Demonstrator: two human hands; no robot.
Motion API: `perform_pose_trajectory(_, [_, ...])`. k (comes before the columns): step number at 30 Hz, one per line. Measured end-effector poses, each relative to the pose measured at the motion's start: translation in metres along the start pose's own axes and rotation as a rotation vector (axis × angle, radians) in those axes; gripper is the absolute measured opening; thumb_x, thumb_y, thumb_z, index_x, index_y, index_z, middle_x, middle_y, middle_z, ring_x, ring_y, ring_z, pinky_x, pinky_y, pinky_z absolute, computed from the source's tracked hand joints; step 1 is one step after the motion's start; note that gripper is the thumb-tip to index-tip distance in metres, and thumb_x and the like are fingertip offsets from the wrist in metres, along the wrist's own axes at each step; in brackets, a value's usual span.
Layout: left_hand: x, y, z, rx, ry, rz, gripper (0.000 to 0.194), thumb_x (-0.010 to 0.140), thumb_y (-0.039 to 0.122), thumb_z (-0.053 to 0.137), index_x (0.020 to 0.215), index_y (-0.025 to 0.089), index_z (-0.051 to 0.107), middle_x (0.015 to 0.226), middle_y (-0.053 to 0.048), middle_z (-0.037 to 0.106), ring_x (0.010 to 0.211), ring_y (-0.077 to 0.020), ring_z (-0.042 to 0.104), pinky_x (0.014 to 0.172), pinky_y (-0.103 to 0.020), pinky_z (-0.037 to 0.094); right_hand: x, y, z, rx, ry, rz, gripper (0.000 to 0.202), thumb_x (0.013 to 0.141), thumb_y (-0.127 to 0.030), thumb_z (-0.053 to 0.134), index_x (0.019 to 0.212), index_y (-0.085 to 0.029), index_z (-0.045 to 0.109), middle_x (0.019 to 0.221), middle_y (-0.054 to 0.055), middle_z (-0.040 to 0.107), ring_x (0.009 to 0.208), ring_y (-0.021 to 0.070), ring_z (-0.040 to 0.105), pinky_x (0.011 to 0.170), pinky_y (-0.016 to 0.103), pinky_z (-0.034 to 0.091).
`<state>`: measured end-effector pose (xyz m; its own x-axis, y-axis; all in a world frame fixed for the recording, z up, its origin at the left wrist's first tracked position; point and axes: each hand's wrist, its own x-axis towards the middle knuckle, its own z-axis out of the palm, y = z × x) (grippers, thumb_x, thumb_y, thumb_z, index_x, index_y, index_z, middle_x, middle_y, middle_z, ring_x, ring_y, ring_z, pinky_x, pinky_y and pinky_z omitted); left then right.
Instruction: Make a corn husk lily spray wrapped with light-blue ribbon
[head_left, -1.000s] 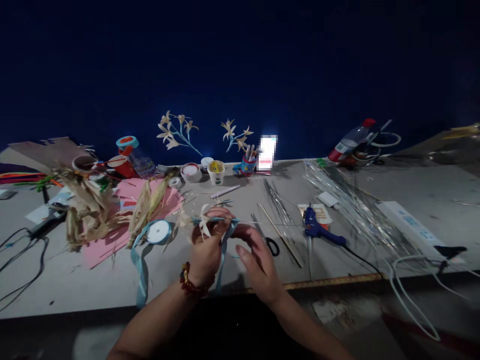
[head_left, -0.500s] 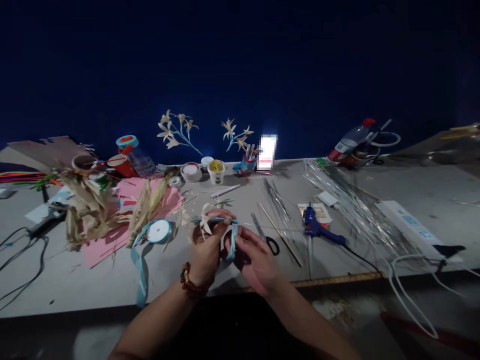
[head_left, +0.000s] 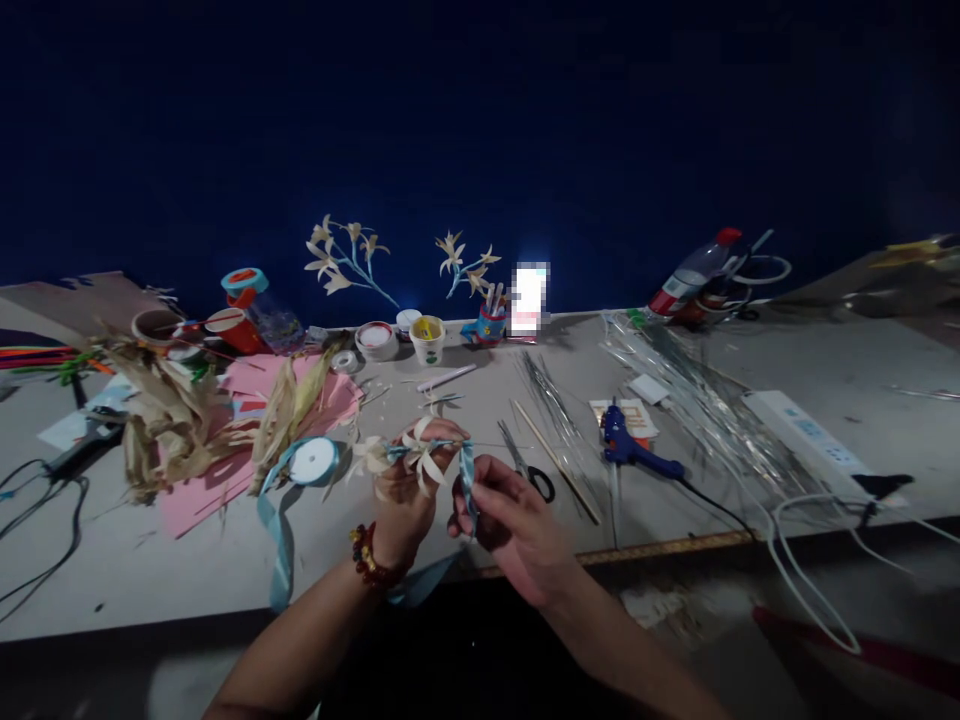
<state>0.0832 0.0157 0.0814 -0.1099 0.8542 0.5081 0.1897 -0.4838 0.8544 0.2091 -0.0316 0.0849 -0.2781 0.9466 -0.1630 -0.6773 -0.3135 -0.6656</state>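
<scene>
My left hand (head_left: 411, 500), with a beaded bracelet at the wrist, is closed around the stem of a cream artificial flower (head_left: 424, 458). The stem is wrapped in blue and lies sideways, with a second pale bloom at its left end and thin bare wire running out to the right. My right hand (head_left: 517, 520) pinches a light blue ribbon (head_left: 468, 480) that hangs from the stem. A loose length of ribbon trails below the left hand at the table's edge. Just left of the hands lies a ribbon spool (head_left: 313, 461).
Scissors (head_left: 529, 465), a wooden stick (head_left: 556, 462) and a blue glue gun (head_left: 637, 452) lie to the right. Dried corn husks (head_left: 169, 420) cover pink paper (head_left: 187, 508) at the left. Finished flower sprays (head_left: 352, 262), cups and a bright phone (head_left: 529, 298) stand at the back.
The left hand has turned, so the bloom shows more openly over its fingers. My right hand has drawn the ribbon down, away from the left. The whole view has shifted slightly.
</scene>
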Motion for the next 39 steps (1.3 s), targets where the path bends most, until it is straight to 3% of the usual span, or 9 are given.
perform_pose_trajectory(3, [0.001, 0.001, -0.001, -0.038, -0.037, 0.044, 0.009, 0.086, 0.024, 0.062, 0.083, 0.021, 0.069, 0.085, -0.006, 0.069, 0.086, -0.0214, 0.065, 0.081, -0.036, 0.053, -0.003, -0.006, -0.002, -0.180, 0.070, -0.086, 0.016, 0.078, -0.025, 0.074, 0.077, -0.017, 0.060, 0.065, -0.003, 0.059, 0.057, 0.0105, 0.058, 0.060, 0.024, 0.049])
perform_pose_trajectory(7, [0.002, 0.002, -0.005, -0.046, -0.117, 0.115, 0.008, 0.087, 0.018, 0.061, 0.087, 0.020, 0.069, 0.086, -0.007, 0.069, 0.085, -0.0205, 0.066, 0.080, -0.036, 0.053, -0.009, -0.020, -0.007, -0.302, -0.023, -0.068, 0.012, 0.087, -0.025, 0.064, 0.081, -0.017, 0.058, 0.065, -0.002, 0.062, 0.058, 0.0109, 0.060, 0.059, 0.023, 0.048])
perform_pose_trajectory(13, [0.000, -0.007, -0.006, -0.080, -0.122, 0.107, 0.011, 0.088, 0.020, 0.058, 0.083, 0.020, 0.067, 0.084, -0.006, 0.071, 0.083, -0.0215, 0.068, 0.080, -0.037, 0.054, -0.009, -0.023, 0.000, 0.115, -0.117, 0.168, 0.011, 0.085, -0.019, 0.061, 0.077, -0.016, 0.054, 0.072, -0.002, 0.058, 0.049, 0.0051, 0.048, 0.050, 0.021, 0.044])
perform_pose_trajectory(16, [0.002, -0.009, -0.007, -0.049, -0.125, 0.111, 0.009, 0.085, 0.019, 0.062, 0.083, 0.021, 0.070, 0.085, -0.007, 0.071, 0.085, -0.0225, 0.067, 0.080, -0.037, 0.054, -0.009, -0.018, -0.001, 0.095, -0.092, 0.159, 0.014, 0.086, -0.022, 0.061, 0.077, -0.017, 0.052, 0.074, -0.002, 0.057, 0.053, 0.0058, 0.050, 0.056, 0.022, 0.046])
perform_pose_trajectory(20, [0.006, -0.004, -0.010, -0.091, -0.157, 0.012, 0.009, 0.082, 0.023, 0.065, 0.080, 0.021, 0.074, 0.084, -0.007, 0.071, 0.085, -0.0239, 0.067, 0.078, -0.037, 0.055, -0.015, -0.025, -0.009, -0.411, -0.039, -0.004, 0.013, 0.090, -0.029, 0.059, 0.083, -0.020, 0.054, 0.078, 0.000, 0.061, 0.066, 0.0130, 0.060, 0.066, 0.029, 0.050])
perform_pose_trajectory(24, [0.008, 0.004, -0.015, -0.107, -0.217, -0.101, 0.012, 0.084, 0.024, 0.064, 0.081, 0.020, 0.074, 0.084, -0.007, 0.072, 0.087, -0.0224, 0.066, 0.081, -0.034, 0.053, -0.022, -0.050, -0.013, -1.245, 0.031, -0.523, 0.005, 0.090, -0.023, 0.058, 0.091, -0.021, 0.063, 0.092, 0.005, 0.065, 0.088, 0.0190, 0.061, 0.082, 0.032, 0.046])
perform_pose_trajectory(27, [0.008, 0.009, -0.017, -0.103, -0.293, -0.148, 0.015, 0.086, 0.024, 0.061, 0.081, 0.018, 0.074, 0.085, -0.007, 0.072, 0.086, -0.0212, 0.065, 0.078, -0.031, 0.052, -0.017, -0.067, -0.011, -1.443, 0.049, -0.720, 0.007, 0.090, -0.020, 0.057, 0.092, -0.022, 0.064, 0.093, 0.005, 0.067, 0.092, 0.0197, 0.061, 0.084, 0.032, 0.045])
perform_pose_trajectory(32, [0.005, 0.011, -0.013, -0.115, -0.321, -0.156, 0.011, 0.085, 0.022, 0.063, 0.082, 0.018, 0.073, 0.083, -0.005, 0.071, 0.080, -0.0184, 0.064, 0.076, -0.028, 0.050, 0.003, -0.072, -0.008, -1.410, -0.059, -0.495, 0.012, 0.092, -0.029, 0.057, 0.092, -0.021, 0.066, 0.090, 0.003, 0.070, 0.085, 0.0176, 0.064, 0.074, 0.028, 0.047])
perform_pose_trajectory(39, [0.007, 0.015, -0.010, -0.170, -0.372, -0.191, 0.016, 0.087, 0.023, 0.059, 0.081, 0.018, 0.072, 0.079, -0.005, 0.070, 0.076, -0.0189, 0.065, 0.073, -0.029, 0.052, 0.018, -0.060, -0.022, -1.080, -0.073, -0.228, 0.011, 0.086, -0.029, 0.065, 0.085, -0.019, 0.068, 0.073, 0.000, 0.069, 0.069, 0.0134, 0.062, 0.063, 0.024, 0.046])
